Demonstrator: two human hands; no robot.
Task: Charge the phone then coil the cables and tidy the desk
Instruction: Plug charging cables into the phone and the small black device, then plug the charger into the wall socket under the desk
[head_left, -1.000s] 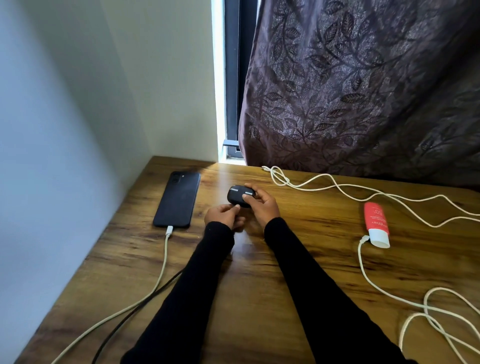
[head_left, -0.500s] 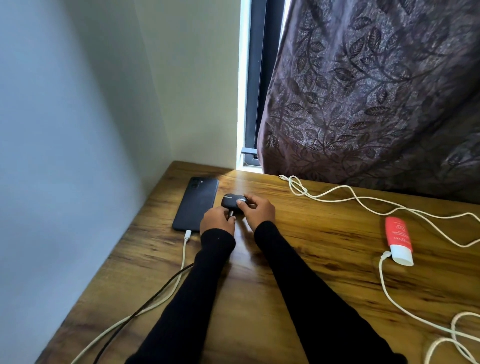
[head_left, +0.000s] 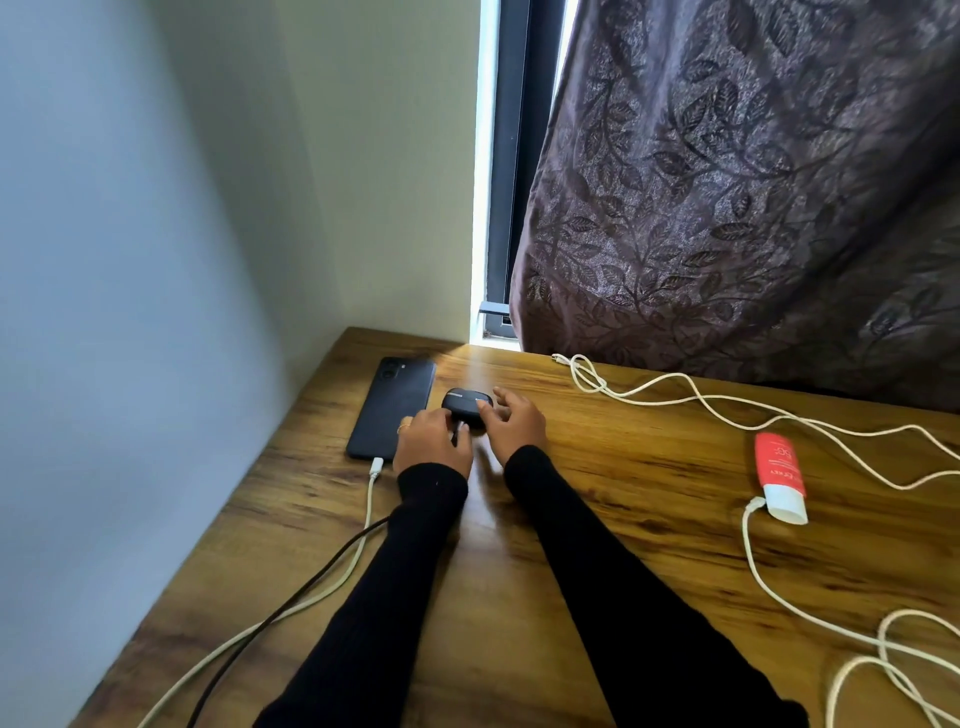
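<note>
A black phone lies face down at the desk's back left, with a white cable plugged into its near end. Just right of it a small black case sits on the wooden desk. My left hand pinches the plug of a dark cable at the case's near side. My right hand has its fingers spread, the thumb touching the case's right edge. The dark cable runs back under my left sleeve to the front edge.
A red and white tube lies at the right. Long white cables trail loose across the back right, and more loops lie at the front right. A patterned curtain hangs behind; walls close the left side.
Both hands carried the case left, close to the phone, and set it on the desk. My right hand went from gripping the case to spread fingers.
</note>
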